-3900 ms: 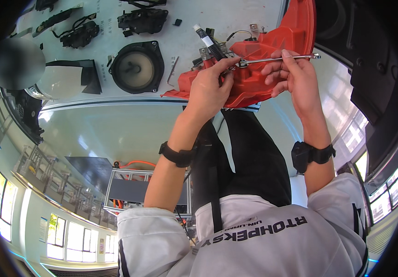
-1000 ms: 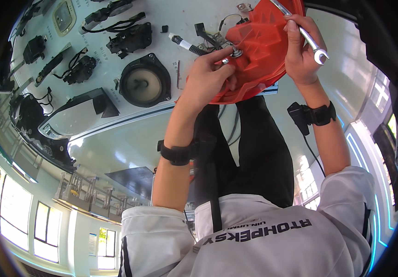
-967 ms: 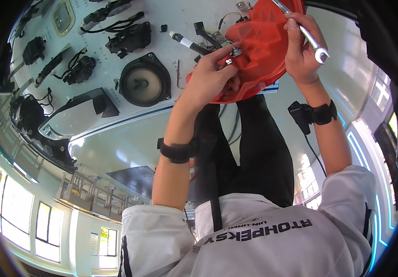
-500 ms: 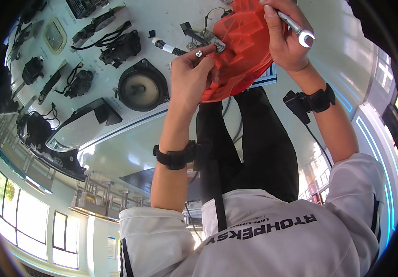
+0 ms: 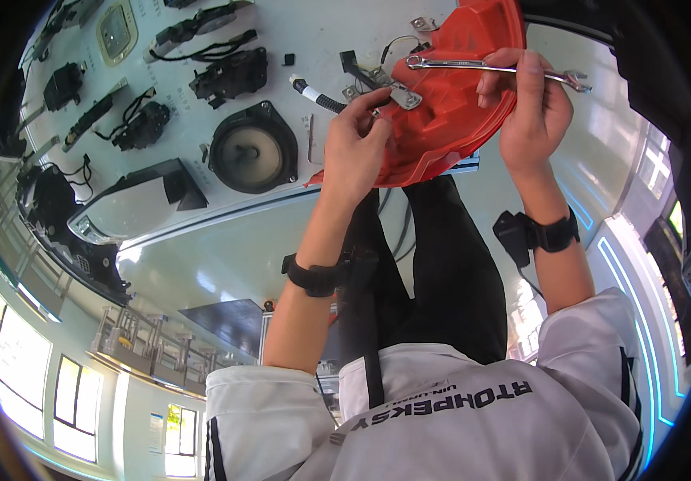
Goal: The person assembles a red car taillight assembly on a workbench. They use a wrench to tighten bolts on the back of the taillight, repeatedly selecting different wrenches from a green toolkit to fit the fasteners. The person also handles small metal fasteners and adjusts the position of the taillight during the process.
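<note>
A red plastic lamp housing [image 5: 449, 120] is held up over the white table's edge. My left hand [image 5: 357, 152] grips its left side, fingertips pinched at a small metal bracket [image 5: 404, 98] on it. My right hand [image 5: 531, 112] holds a silver wrench [image 5: 473, 67] by its shaft. The wrench lies almost level across the top of the housing, its ring end near the bracket. Black bands sit on both wrists.
On the white table [image 5: 321, 32] lie a round black speaker [image 5: 251, 149], black latch units with cables [image 5: 229, 74], a white-tipped black cable [image 5: 317, 96], a flat strip [image 5: 316, 138] and a silver mirror cover [image 5: 133, 207]. More dark parts lie at far left.
My right hand has swung the wrench from a slant down to nearly level across the housing. The left fingers stay at the bracket. The view has shifted slightly.
</note>
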A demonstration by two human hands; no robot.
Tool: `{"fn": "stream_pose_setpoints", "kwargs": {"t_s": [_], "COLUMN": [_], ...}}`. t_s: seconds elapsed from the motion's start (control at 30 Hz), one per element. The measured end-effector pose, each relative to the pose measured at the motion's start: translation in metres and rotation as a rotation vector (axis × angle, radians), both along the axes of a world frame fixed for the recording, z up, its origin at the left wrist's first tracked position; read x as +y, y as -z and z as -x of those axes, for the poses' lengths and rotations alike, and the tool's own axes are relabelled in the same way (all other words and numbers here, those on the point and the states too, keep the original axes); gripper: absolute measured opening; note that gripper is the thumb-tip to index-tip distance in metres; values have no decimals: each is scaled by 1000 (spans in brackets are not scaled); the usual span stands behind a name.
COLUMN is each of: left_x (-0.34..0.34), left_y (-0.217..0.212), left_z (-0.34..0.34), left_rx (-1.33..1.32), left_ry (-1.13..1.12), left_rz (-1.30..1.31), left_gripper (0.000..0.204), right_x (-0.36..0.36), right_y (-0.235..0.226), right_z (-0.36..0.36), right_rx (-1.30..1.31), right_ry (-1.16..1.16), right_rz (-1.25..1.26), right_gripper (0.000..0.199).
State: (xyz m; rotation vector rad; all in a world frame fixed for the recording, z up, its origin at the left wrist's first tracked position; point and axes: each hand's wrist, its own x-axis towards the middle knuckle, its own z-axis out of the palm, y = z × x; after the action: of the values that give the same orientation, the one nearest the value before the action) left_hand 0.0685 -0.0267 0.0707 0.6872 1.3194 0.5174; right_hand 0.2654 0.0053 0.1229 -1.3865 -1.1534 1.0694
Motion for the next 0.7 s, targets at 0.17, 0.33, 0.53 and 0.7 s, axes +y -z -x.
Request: {"fn": "stream_pose_setpoints", "kwargs": {"t_s": [0.17, 0.33, 0.53, 0.7], "left_x": [-5, -9, -3, -5], "left_y": [-5, -8, -19, -20], "left_z": [8, 3, 4, -4], "left_rx": [-112, -168, -72, 9], "left_ry": [-119, -88, 61, 72], "left_rz": [64, 20, -25, -88], "left_gripper": [42, 46, 47, 40], "right_x": [3, 5, 11, 23], "right_y": [-14, -12, -9, -13], "right_z": [16, 13, 8, 5], "right_rx": [-17, -30, -78, -143], "right_ry": [86, 68, 42, -3], "right_rz": [315, 412, 535, 640], "right_gripper": [40, 41, 43, 47]}}
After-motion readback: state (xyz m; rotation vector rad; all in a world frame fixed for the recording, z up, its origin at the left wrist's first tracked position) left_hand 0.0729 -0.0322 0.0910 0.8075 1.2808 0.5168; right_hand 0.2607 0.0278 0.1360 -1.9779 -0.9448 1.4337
